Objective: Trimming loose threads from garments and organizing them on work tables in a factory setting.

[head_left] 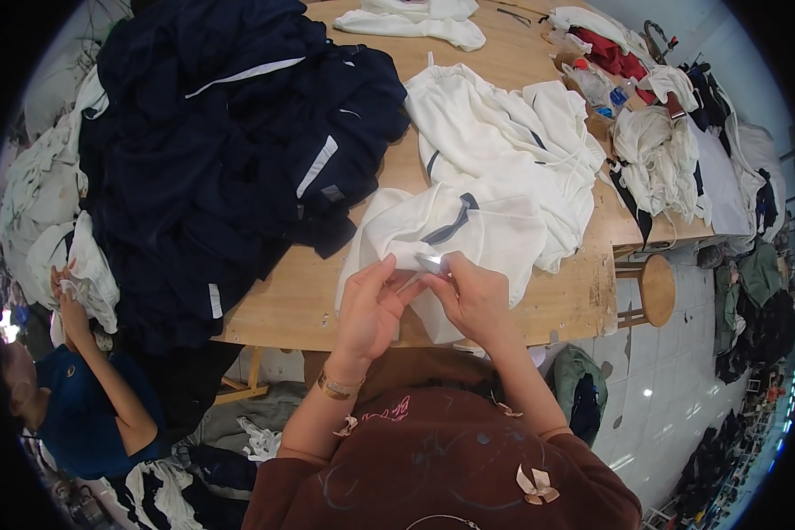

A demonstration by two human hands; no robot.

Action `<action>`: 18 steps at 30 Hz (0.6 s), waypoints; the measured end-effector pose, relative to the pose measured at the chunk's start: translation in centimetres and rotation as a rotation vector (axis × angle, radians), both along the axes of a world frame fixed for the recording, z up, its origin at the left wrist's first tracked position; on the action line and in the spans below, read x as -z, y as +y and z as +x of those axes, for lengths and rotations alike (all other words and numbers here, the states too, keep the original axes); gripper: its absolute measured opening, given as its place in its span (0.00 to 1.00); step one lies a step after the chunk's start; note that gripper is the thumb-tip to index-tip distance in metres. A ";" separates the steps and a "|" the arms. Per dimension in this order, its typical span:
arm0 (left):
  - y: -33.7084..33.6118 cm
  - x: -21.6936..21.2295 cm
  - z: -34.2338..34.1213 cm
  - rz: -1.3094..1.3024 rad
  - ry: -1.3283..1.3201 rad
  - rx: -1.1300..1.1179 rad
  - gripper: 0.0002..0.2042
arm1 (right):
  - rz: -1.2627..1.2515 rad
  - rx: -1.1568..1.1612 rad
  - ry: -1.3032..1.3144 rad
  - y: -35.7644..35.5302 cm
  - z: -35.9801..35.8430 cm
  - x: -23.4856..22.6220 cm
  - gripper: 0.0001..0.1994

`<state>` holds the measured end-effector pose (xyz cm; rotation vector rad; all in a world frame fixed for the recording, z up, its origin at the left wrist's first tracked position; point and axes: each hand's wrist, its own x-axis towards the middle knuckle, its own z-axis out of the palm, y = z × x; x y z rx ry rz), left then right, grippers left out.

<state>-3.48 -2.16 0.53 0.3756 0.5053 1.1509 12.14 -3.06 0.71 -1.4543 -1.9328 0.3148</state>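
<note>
A white garment (pixel 495 225) with a grey-blue strip lies bunched at the table's near edge, partly lifted toward me. My left hand (pixel 371 305) pinches a bit of its cloth between thumb and forefinger, the palm turned up. In my right hand (pixel 474 296) is a small shiny metal tool (pixel 430 263), which looks like thread snips. Its tip points left at the cloth by my left fingertips; most of it is hidden in my fingers. The two hands nearly meet over the garment.
Dark navy garments (pixel 230 150) are heaped on the table's left. Beyond my hands lie white trousers (pixel 503 132). Further right are white clothes (pixel 654 150) and a round wooden stool (pixel 658 290). A co-worker (pixel 97 389) handles white cloth at far left. Scissors (pixel 514 16) rest at the back.
</note>
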 end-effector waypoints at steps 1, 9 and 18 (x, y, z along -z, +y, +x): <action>0.0 0.0 0.0 -0.003 0.008 0.002 0.13 | 0.000 0.000 0.001 0.0 0.0 0.0 0.12; -0.1 0.7 -0.4 0.091 0.094 -0.003 0.18 | -0.087 0.071 0.205 0.1 0.0 0.3 0.15; 0.7 2.2 -6.7 0.429 0.837 0.033 0.25 | -0.327 -0.061 0.311 1.1 0.1 4.9 0.14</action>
